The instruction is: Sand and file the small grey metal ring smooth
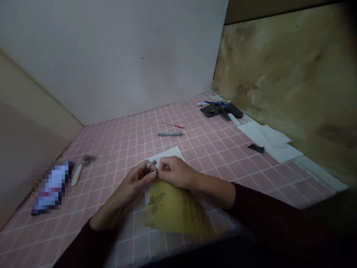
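My left hand (pixel 136 181) and my right hand (pixel 178 173) meet fingertip to fingertip above the tabletop. Both are closed in a pinch. From under the fingers of my right hand a yellow sheet (pixel 175 210) spreads toward me, printed with a dark butterfly shape and faint lettering. Between the left thumb and forefinger is something small and dark, too hidden to name. A short greyish piece (pixel 153 162) shows just behind the left fingers. White paper (pixel 171 152) lies beneath and beyond the hands, partly covered by them.
Pink tiled tabletop (pixel 119 149) surrounds everything. Beyond the hands lie a grey rod (pixel 170 134) and a thin red-handled tool (pixel 179 127). At left are scissors (pixel 89 159), a white strip (pixel 76 175) and a pixelated phone-like object (pixel 51 189). Dark scraps (pixel 210 110) and white papers (pixel 267 141) line the right wall.
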### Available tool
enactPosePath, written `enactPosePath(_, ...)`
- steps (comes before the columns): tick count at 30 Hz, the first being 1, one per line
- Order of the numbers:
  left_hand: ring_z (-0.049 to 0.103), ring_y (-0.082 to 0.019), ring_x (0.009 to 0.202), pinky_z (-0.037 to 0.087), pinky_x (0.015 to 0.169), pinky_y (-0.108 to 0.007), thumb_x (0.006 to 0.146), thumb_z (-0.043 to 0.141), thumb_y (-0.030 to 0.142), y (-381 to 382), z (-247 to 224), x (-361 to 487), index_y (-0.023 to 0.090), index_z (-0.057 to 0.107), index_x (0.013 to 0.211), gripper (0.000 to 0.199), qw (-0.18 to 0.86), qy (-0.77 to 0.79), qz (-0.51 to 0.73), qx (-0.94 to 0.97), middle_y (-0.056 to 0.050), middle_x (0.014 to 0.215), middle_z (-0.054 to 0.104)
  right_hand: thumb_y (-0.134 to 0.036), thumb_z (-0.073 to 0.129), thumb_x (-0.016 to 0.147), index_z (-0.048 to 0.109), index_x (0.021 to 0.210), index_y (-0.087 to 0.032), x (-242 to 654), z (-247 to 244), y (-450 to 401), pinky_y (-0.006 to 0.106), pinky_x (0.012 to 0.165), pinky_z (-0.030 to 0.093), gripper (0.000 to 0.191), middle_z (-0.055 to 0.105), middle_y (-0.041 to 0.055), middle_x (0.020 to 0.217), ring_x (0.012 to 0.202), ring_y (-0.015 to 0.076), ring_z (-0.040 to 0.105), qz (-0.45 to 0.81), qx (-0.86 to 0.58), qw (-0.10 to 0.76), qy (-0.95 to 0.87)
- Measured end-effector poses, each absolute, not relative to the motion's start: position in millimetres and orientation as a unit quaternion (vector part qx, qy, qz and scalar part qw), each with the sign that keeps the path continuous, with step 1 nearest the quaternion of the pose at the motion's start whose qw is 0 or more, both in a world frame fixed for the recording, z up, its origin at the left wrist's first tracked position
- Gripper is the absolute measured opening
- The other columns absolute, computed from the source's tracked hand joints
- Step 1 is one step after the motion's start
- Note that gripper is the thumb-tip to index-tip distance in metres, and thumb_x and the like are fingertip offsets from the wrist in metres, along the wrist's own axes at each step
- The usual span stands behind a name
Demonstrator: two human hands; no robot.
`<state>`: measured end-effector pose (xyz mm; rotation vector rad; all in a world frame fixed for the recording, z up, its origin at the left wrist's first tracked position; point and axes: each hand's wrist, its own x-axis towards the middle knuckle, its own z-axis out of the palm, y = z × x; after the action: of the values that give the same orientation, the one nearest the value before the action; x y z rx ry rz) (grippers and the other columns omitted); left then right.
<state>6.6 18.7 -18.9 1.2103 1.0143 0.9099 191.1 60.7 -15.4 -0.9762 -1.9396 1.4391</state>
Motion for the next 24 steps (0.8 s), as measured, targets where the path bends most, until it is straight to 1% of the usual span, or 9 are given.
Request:
enactPosePath(3, 0.054, -0.014, 0.073, 0.043, 0.067, -0.026, 0.088, 0.066, 0.033, 22, -24, 4, 0.017, 0.06, 0.089, 0.017, 0.645, 0.425, 0.385, 0.505, -0.001, 0.081, 0.057, -0.017, 0.052, 0.084, 0.046, 0.076, -0.019, 193, -15, 54, 0.026, 0.064, 0.032, 0.01, 0.051, -0.0018, 0.073, 0.067, 0.0113, 0.044, 0.397, -0.298, 0.311, -0.81)
enactPosePath(5, 0.054, -0.014, 0.075, 0.043, 0.07, -0.025, 0.088, 0.066, 0.032, 23, -22, 3, 0.018, 0.06, 0.089, 0.016, 0.626, 0.419, 0.393, 0.527, -0.001, 0.083, 0.058, -0.016, 0.053, 0.083, 0.047, 0.077, -0.019, 193, -13, 54, 0.026, 0.064, 0.033, 0.009, 0.052, -0.0015, 0.073, 0.067, 0.0116, 0.045, 0.405, -0.308, 0.308, -0.804)
enactPosePath(7, 0.054, -0.014, 0.08, 0.043, 0.072, -0.024, 0.088, 0.067, 0.03, 21, -17, 1, 0.018, 0.061, 0.091, 0.013, 0.581, 0.424, 0.407, 0.562, -0.002, 0.087, 0.059, -0.017, 0.057, 0.08, 0.048, 0.073, -0.018, 193, -9, 57, 0.026, 0.061, 0.033, 0.012, 0.051, -0.0017, 0.07, 0.066, 0.0117, 0.045, 0.48, -0.358, 0.287, -0.748)
enactPosePath(10, 0.053, -0.014, 0.08, 0.043, 0.071, -0.024, 0.087, 0.069, 0.027, 18, -11, 2, 0.019, 0.062, 0.097, 0.014, 0.532, 0.44, 0.409, 0.597, -0.001, 0.088, 0.059, -0.021, 0.058, 0.08, 0.049, 0.072, -0.018, 191, -7, 62, 0.024, 0.056, 0.034, 0.013, 0.047, -0.0031, 0.065, 0.059, 0.0104, 0.043, 0.65, -0.372, 0.202, -0.631)
enactPosePath(12, 0.053, -0.014, 0.08, 0.043, 0.07, -0.024, 0.086, 0.069, 0.028, 18, -12, 3, 0.019, 0.061, 0.096, 0.015, 0.537, 0.446, 0.397, 0.596, -0.002, 0.087, 0.058, -0.023, 0.058, 0.081, 0.048, 0.072, -0.018, 190, -9, 62, 0.024, 0.054, 0.033, 0.014, 0.045, -0.0042, 0.063, 0.055, 0.0094, 0.041, 0.69, -0.365, 0.178, -0.599)
enactPosePath(16, 0.053, -0.014, 0.075, 0.043, 0.068, -0.026, 0.087, 0.067, 0.034, 23, -19, 3, 0.018, 0.06, 0.089, 0.018, 0.606, 0.434, 0.377, 0.55, -0.001, 0.083, 0.057, -0.017, 0.058, 0.079, 0.048, 0.073, -0.018, 192, -15, 56, 0.025, 0.062, 0.032, 0.012, 0.049, -0.003, 0.07, 0.065, 0.0105, 0.043, 0.494, -0.332, 0.305, -0.743)
enactPosePath(18, 0.053, -0.014, 0.075, 0.043, 0.068, -0.026, 0.087, 0.067, 0.034, 24, -20, 2, 0.018, 0.06, 0.089, 0.018, 0.615, 0.424, 0.384, 0.543, -0.001, 0.083, 0.057, -0.015, 0.056, 0.08, 0.048, 0.074, -0.018, 192, -16, 56, 0.026, 0.065, 0.032, 0.01, 0.05, -0.0027, 0.072, 0.067, 0.0109, 0.044, 0.436, -0.314, 0.33, -0.776)
enactPosePath(20, 0.053, -0.014, 0.078, 0.043, 0.07, -0.025, 0.086, 0.069, 0.031, 23, -17, 1, 0.019, 0.061, 0.09, 0.015, 0.589, 0.424, 0.398, 0.562, -0.001, 0.085, 0.058, -0.017, 0.058, 0.079, 0.048, 0.072, -0.018, 192, -15, 58, 0.025, 0.062, 0.032, 0.013, 0.049, -0.003, 0.068, 0.064, 0.0104, 0.043, 0.49, -0.346, 0.303, -0.741)
enactPosePath(24, 0.054, -0.013, 0.078, 0.042, 0.07, -0.024, 0.085, 0.071, 0.026, 20, -12, 1, 0.02, 0.061, 0.096, 0.016, 0.56, 0.438, 0.398, 0.579, -0.001, 0.087, 0.06, -0.023, 0.06, 0.079, 0.048, 0.07, -0.018, 190, -13, 65, 0.024, 0.053, 0.032, 0.016, 0.045, -0.0047, 0.061, 0.054, 0.0087, 0.04, 0.682, -0.372, 0.187, -0.601)
